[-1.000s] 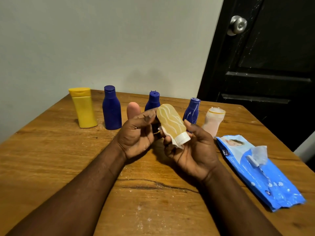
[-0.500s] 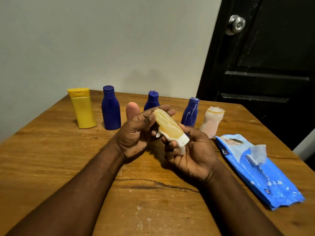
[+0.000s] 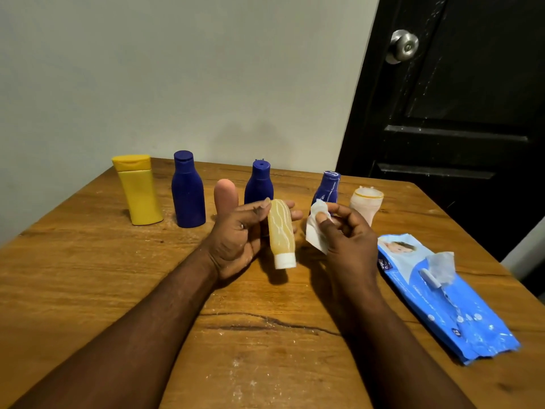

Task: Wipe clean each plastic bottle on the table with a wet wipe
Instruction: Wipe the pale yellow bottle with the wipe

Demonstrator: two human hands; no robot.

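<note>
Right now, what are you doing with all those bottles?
Cleaning them. The left hand holds a small amber bottle upside down, white cap at the bottom. The right hand pinches a wet wipe beside it, not touching. The other bottles stand in a row behind; the wipes pack lies on the table.

Amber bottle (image 3: 281, 231) streaked with white waves, capped white. Yellow bottle (image 3: 138, 191) far left. Three navy bottles (image 3: 188, 191). Blue pack (image 3: 448, 302).

table (image 3: 88, 290): rough grained wood | wipes pack (image 3: 460, 314): glossy plastic | doorknob (image 3: 403, 46): brushed metal
</note>
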